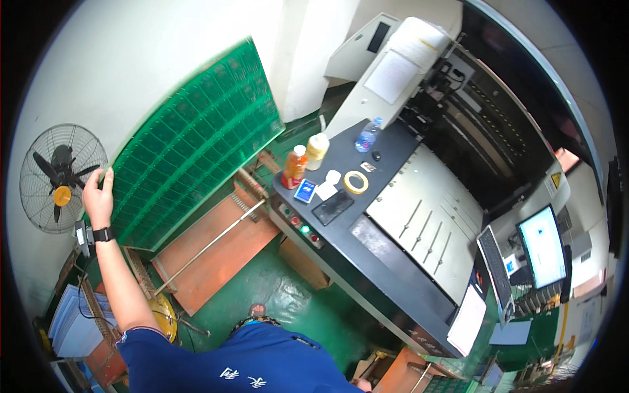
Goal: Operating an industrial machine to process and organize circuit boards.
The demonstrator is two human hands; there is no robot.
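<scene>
Gripping the green panel [196, 141] edge, your left hand [98, 196] steadies it upright; fan [60, 177] just beyond; right hand unseen.

The left hand [98, 194] is stretched far out and up, away from the body. Its arm is bare and almost straight, coming from a short blue sleeve [141, 344] at the shoulder. A black band [103, 234] sits on the wrist, just below the grip. The fingers [107, 175] curl over at the top, closed around an edge, and the thumb lies under them. The back of the hand faces the camera. The right hand cannot be seen at all.
</scene>
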